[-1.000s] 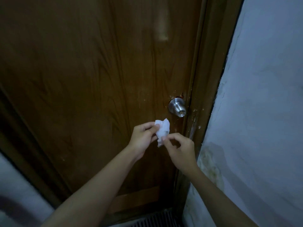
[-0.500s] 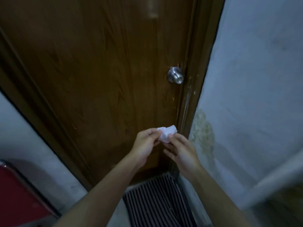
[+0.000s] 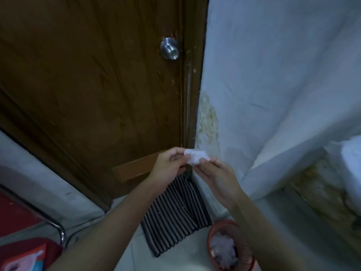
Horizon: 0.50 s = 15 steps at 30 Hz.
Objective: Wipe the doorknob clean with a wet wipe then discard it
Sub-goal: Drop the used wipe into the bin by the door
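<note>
A round silver doorknob sits near the right edge of a brown wooden door, high in the head view. Well below it, a crumpled white wet wipe is pinched between my two hands. My left hand grips its left side with thumb and fingers. My right hand holds its right side from below. Both hands are far from the knob, in front of the door's lower corner.
A small reddish basket bin with white crumpled waste stands on the floor at lower right. A black-and-white striped mat lies by the door. A stained white wall is on the right, a red chair at lower left.
The view has tilted down and back: the knob has risen in frame and the mat and bin came into sight. My hands have drawn away from the knob, still holding the wipe, now more bunched.
</note>
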Each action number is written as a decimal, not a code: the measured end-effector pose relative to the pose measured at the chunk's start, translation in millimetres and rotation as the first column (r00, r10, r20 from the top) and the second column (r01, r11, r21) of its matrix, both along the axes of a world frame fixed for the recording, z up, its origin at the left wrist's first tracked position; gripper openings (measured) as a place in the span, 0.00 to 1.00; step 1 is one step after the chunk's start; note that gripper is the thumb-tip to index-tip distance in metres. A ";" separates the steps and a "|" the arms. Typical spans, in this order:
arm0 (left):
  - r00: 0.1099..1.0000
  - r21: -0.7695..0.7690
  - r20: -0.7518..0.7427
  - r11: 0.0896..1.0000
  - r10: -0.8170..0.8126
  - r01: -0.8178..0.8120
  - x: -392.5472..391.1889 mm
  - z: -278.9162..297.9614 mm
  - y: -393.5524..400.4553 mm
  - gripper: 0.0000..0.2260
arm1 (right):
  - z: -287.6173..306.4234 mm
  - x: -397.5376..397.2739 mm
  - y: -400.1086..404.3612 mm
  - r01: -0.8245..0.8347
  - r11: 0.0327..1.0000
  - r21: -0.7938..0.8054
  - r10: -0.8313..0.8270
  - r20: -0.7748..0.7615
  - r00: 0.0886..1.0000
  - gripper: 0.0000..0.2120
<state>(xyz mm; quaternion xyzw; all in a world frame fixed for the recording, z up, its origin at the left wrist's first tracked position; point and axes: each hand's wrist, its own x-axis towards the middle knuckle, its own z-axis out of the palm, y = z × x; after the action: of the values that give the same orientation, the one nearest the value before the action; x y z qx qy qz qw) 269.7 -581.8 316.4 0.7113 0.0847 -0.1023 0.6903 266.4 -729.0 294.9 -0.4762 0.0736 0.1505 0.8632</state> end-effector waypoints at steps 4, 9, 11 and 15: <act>1.000 -0.054 -0.008 0.999 0.002 -0.002 -12.9 -9.2 -46.4 0.05 | -6.7 -16.7 -44.3 0.023 0.999 -0.022 -0.024 -0.025 0.999 0.05; 0.999 0.008 -0.044 1.000 -0.001 0.002 -27.8 -34.9 -109.8 0.08 | -35.7 -33.5 -106.9 0.095 0.976 -0.198 -0.102 -0.028 0.994 0.07; 0.997 0.024 -0.081 1.000 -0.012 0.014 -33.8 -52.8 -131.9 0.08 | -54.9 -41.4 -128.6 0.100 0.966 -0.237 -0.110 -0.030 0.993 0.09; 0.985 0.082 -0.170 0.996 -0.020 0.034 -42.7 -97.4 -170.0 0.10 | -103.8 -55.9 -163.8 0.105 0.934 -0.342 -0.126 -0.040 0.991 0.07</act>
<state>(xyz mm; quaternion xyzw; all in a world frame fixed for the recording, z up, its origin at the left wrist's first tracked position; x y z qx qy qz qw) 227.0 -751.8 219.0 0.7296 0.1374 -0.1679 0.6485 210.5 -892.7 191.1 -0.6078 0.1526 0.0990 0.7730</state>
